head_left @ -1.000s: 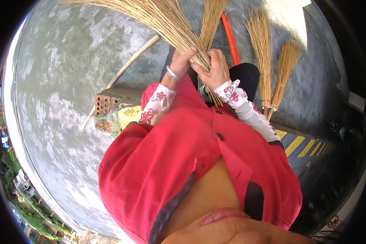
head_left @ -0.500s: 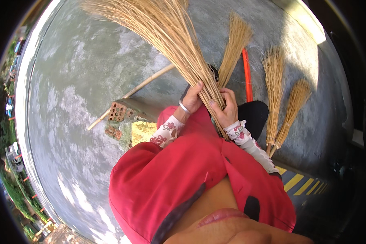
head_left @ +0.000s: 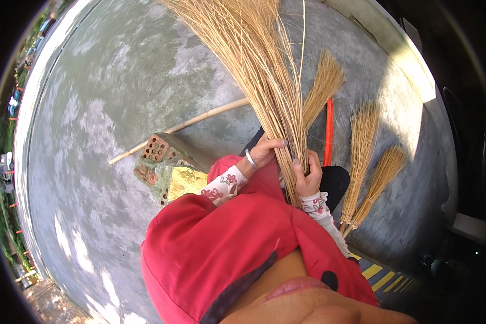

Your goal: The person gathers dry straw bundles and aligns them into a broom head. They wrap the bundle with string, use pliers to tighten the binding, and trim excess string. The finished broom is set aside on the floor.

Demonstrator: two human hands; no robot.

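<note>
A long bundle of dry straw stalks (head_left: pixel 254 67) leans up and away from my lap, its thin tips fanned out toward the far side. My left hand (head_left: pixel 264 153) is closed round the lower stalks from the left, thumb laid across the front. Just to the right and a little nearer, my right hand (head_left: pixel 309 177) grips the same bundle close to its butt end, thumb pointing up along the stalks. Some stalks stand loose from the rest on the right side. The fingers behind the bundle are partly hidden.
A straw broom (head_left: pixel 324 86) lies beyond my right hand, beside an orange-red strip (head_left: pixel 329 135). Two more brooms, a longer one (head_left: pixel 363 137) and a shorter one (head_left: pixel 382 175), rest at the right. Leftward are a pole (head_left: pixel 208 113) and a brick block (head_left: pixel 164 154).
The bundle has swung more upright, and stalks have separated along its right side. Both hands keep hold of it and sit lower in the view, which has shifted.
</note>
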